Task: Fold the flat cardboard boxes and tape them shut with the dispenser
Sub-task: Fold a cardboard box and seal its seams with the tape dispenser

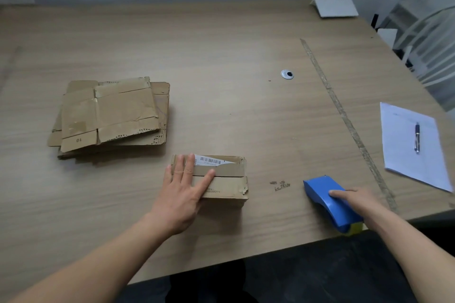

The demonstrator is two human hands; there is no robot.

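Brown cardboard, creased and ragged at the corners — the folded box [221,179] lies near the table's [221,56] near edge, long axis left to right, 2 top flaps meeting. The left hand [183,194] presses flat on it, fingers straight. To the right, well apart, the right hand [357,200] grips the blue plastic tape dispenser [327,200], nose pointing far-left. Flat boxes [110,115] are stacked far-left.

A sheet of white paper [413,145] lay near the right edge of the wooden table [221,51], with a pen [417,138] resting on it. A white router [336,6] stood at the far right corner, and a round metal cable grommet [287,74] sat in the tabletop.
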